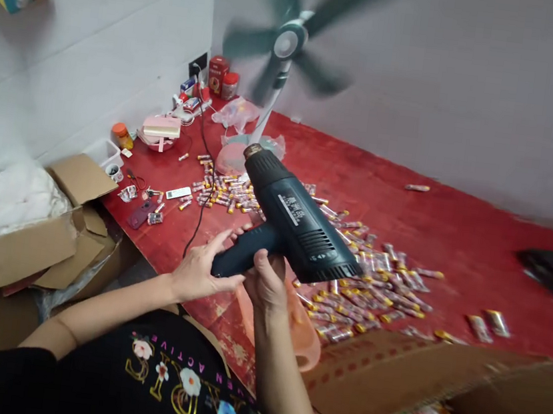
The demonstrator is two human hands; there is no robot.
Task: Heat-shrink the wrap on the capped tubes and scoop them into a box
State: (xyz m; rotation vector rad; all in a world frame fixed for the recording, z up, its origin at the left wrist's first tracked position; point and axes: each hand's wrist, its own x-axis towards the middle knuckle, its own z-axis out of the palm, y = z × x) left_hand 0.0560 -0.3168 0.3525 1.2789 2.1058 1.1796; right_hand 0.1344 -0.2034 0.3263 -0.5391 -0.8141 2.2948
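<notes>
A dark heat gun (299,226) is raised over the red table, its metal nozzle pointing to the far left. My left hand (202,266) is around the lower end of its handle, thumb below and fingers along the top. Closer to the gun's body, my right hand (267,285) grips the handle with the thumb on the near side; its other fingers are mostly hidden. Under my hands lies an orange plastic tray (307,348), partly covered by my right forearm. Many small clear-wrapped tubes with yellow ends (372,286) are spread behind the gun.
A fan (287,42) with blurred blades stands on the red table (454,235). Cardboard boxes stand at left (18,256) and near right (387,375), the right one holding more tubes. A black cord (199,218) crosses the table. A phone (141,214) and scissors (137,180) lie left.
</notes>
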